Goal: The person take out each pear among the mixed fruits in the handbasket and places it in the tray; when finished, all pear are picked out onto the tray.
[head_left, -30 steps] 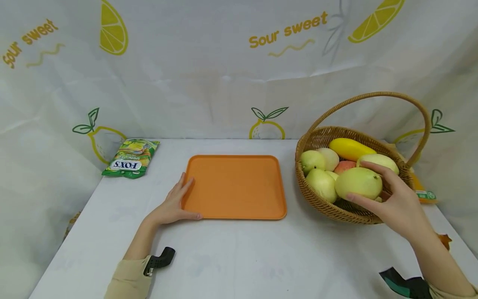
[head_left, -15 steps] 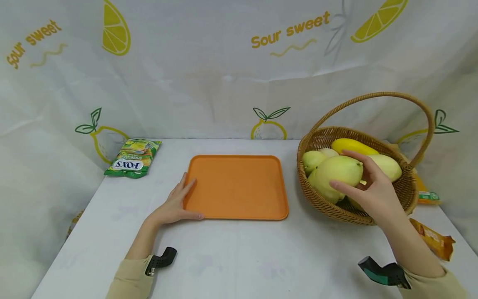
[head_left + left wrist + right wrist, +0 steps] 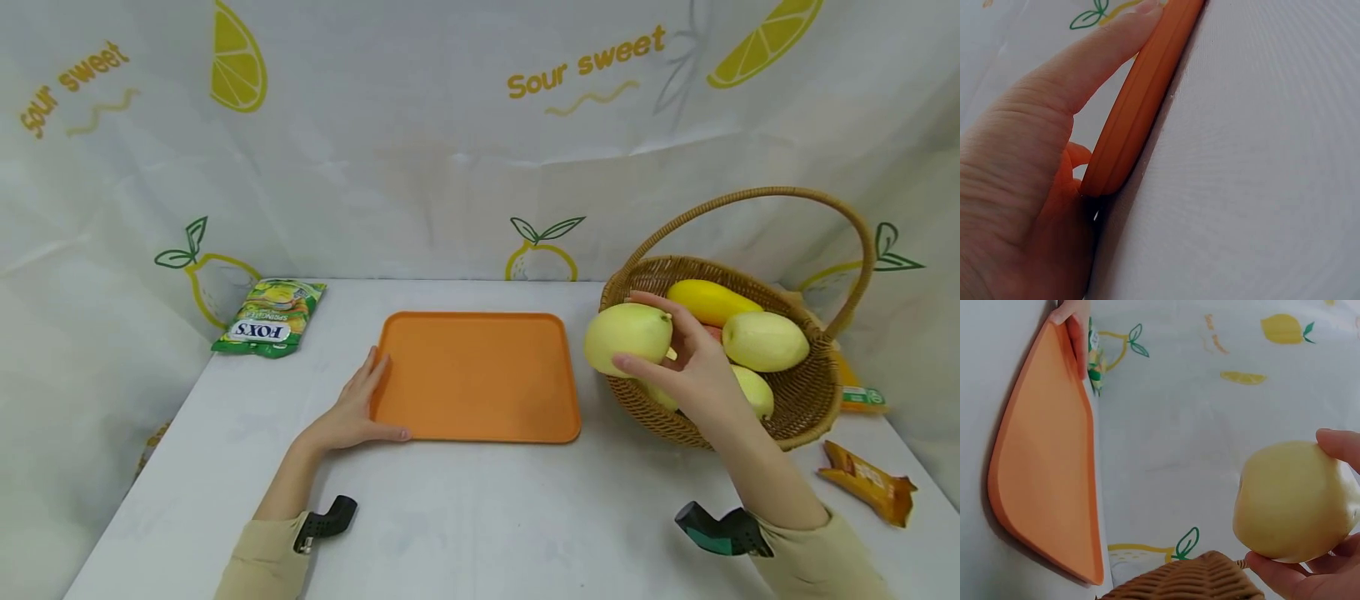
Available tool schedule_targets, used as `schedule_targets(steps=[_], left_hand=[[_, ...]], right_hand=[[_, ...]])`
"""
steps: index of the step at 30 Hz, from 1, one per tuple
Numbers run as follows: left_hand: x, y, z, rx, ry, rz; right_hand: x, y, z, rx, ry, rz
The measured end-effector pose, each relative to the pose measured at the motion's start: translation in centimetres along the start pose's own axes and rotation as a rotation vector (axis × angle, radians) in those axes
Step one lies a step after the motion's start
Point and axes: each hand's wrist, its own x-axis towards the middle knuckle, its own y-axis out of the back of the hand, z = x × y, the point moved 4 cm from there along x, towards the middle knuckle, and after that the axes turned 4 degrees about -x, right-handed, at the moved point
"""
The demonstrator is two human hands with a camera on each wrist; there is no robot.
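Note:
A large pale yellow-green fruit (image 3: 628, 339) with a small stem nub is held up by my right hand (image 3: 693, 375), fingers over the top and thumb below. It hangs over the left rim of the wicker basket (image 3: 821, 408), in front of other fruit. In the right wrist view the same fruit (image 3: 1291, 503) sits between fingertips and thumb. My left hand (image 3: 348, 417) rests at the near left corner of an orange tray (image 3: 476, 379), fingers spread along its left edge, thumb at the near edge. Up close, in the left wrist view, the thumb lies along the tray rim (image 3: 1138, 94).
The basket has a tall arched handle (image 3: 757, 193) and holds a yellow elongated fruit (image 3: 712, 302) and several pale green ones. A green FOX'S bag (image 3: 270, 318) lies at the back left. An orange wrapper packet (image 3: 867, 483) and another packet (image 3: 862, 398) lie at the right.
My right hand has carried the pale yellow-green fruit leftward from over the basket's middle to its left rim, uncovering more of the basket. My left hand stays at the tray.

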Motion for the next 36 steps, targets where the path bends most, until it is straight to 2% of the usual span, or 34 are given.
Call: schedule_targets(steps=[7,14,26,36], left_hand=[[0.1,-0.1,-0.1,0.001,0.012,-0.002],[0.0,0.0,-0.1,-0.003,0.016,0.004],[0.2,0.0,-0.1,0.007,-0.001,0.012],[0.1,0.0,-0.1,0.014,0.002,0.012]], right_hand=[[1.2,-2.4,-0.4,-0.032,0.003,-0.028],[2.5,-5.0,-0.1,0.016,0.015,-0.082],[5.5,-9.7,1.7,0.000,-0.004,-0.086],[7.5,-13.6,4.1,-0.041,-0.038,-0.064]])
